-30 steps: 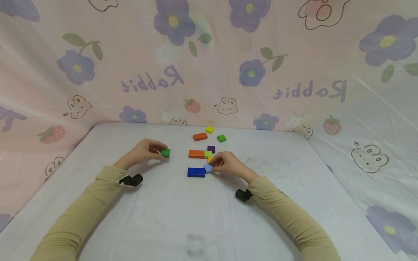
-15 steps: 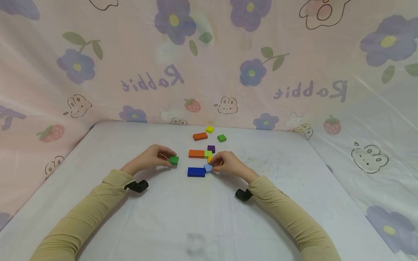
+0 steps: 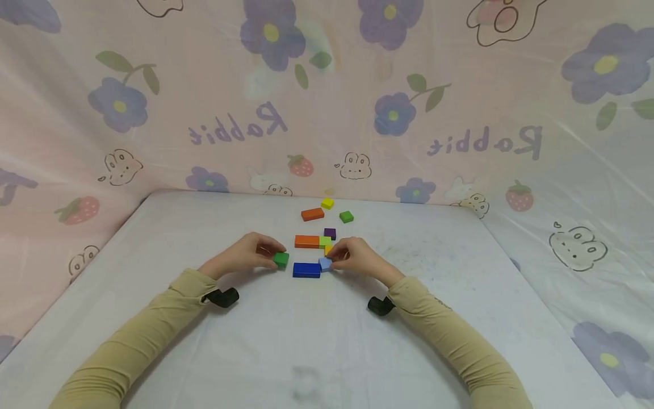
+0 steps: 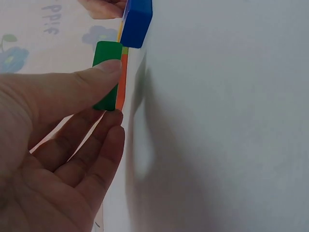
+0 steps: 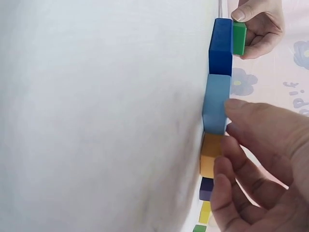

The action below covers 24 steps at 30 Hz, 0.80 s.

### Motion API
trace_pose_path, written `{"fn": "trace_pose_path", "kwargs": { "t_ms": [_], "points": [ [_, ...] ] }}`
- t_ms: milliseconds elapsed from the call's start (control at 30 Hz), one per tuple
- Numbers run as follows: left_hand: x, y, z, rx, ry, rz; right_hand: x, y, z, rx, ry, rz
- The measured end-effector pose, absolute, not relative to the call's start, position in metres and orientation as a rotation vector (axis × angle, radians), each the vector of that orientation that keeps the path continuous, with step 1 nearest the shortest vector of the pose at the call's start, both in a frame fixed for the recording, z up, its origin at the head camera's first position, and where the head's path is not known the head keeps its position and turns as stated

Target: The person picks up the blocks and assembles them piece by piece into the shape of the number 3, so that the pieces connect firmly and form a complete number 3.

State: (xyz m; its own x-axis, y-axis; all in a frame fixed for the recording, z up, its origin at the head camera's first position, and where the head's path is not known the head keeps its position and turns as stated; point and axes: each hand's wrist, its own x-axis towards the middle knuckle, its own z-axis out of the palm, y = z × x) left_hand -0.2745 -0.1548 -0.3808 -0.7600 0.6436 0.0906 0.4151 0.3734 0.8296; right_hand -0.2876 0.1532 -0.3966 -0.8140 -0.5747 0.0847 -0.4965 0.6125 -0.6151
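My left hand (image 3: 250, 253) pinches a green block (image 3: 281, 260) between thumb and fingers, above the table and left of the long dark blue block (image 3: 306, 270). A light blue block (image 3: 325, 264) stands against the dark blue block's right end. My right hand (image 3: 360, 255) holds it, with the thumb on its edge in the right wrist view. Behind it sits a yellow-orange block (image 5: 211, 154), close to the right fingertips. Farther back, a long orange block (image 3: 307, 242) meets a lime green block (image 3: 325, 242), and a purple block (image 3: 330, 233) lies just behind them.
At the back of the white table lie a red-orange block (image 3: 313, 214), a yellow block (image 3: 327, 203) and another green block (image 3: 347, 216). A printed curtain (image 3: 327, 113) rises behind the table's far edge. Black wrist devices (image 3: 225, 297) hang at both sleeves.
The left hand has carried the green block rightward and toward the front, close to the dark blue block. My right hand and the blocks on the table stay where they were.
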Motion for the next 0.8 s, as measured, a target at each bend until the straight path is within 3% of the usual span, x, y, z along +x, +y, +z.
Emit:
{"fn": "trace_pose_path", "kwargs": {
  "t_ms": [400,800],
  "points": [
    [-0.270,-0.148,-0.385,0.923,2.372,1.317,-0.287,0.154,-0.398,-0.897,2.709,-0.979],
    [-0.292,-0.153,-0.415,0.917,2.405,1.275,-0.287,0.153,-0.396,-0.903,2.713,-0.982]
  ]
}}
